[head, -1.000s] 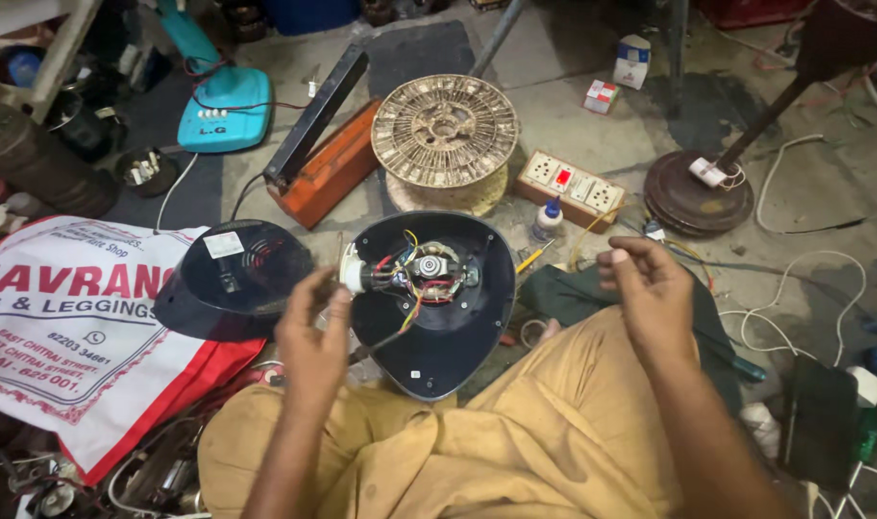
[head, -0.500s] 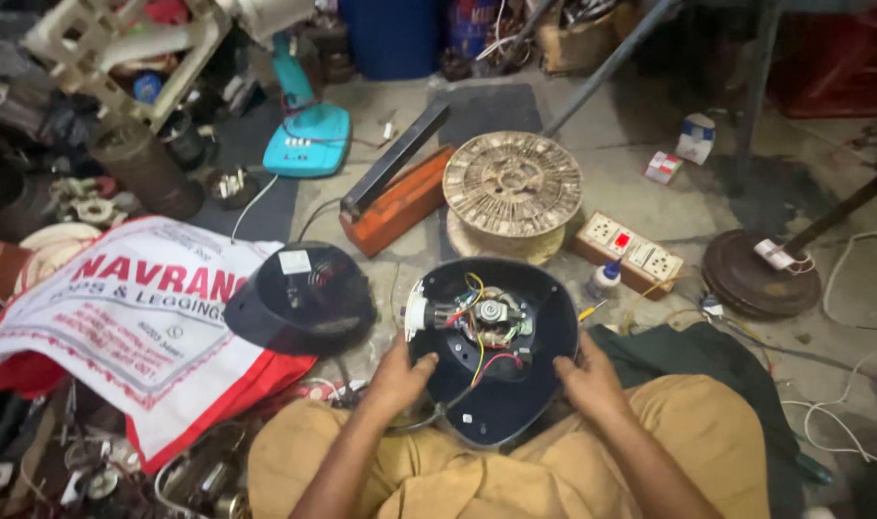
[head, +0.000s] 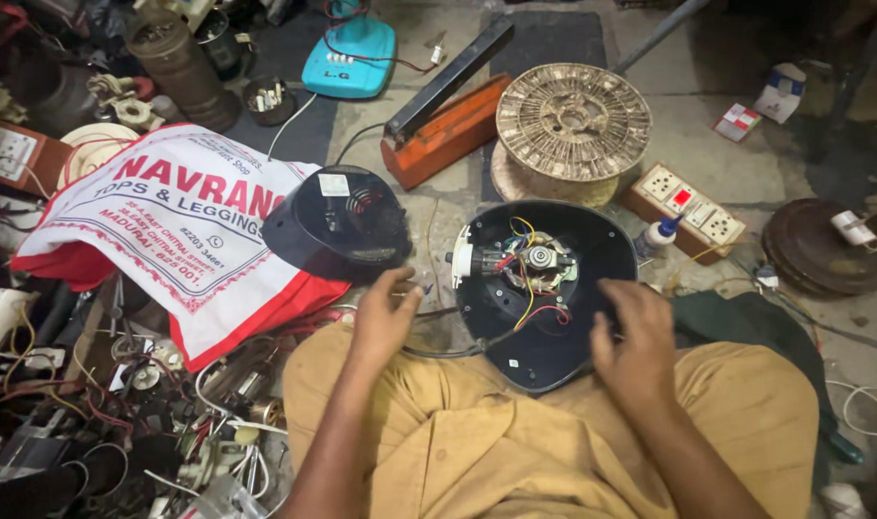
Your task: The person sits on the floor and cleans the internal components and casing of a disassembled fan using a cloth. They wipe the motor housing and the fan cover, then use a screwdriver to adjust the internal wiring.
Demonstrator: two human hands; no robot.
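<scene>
Step in hand looks like inspection of the opened appliance base (head: 544, 288): a black shell lying inner side up on the floor against my lap, small motor (head: 539, 258) and coloured wiring (head: 525, 288) exposed. My right hand (head: 635, 341) rests on the shell's right edge, fingers loosely curled, gripping nothing. My left hand (head: 385, 317) sits just beside its left edge, fingers half open; whether they pinch the thin wire there, I cannot tell. Detached black cover (head: 337, 223) lies to the left, partly on a printed cloth bag (head: 169, 231). Next move likely calls for steadying the shell with one hand and a fine fingertip pinch at the wiring.
</scene>
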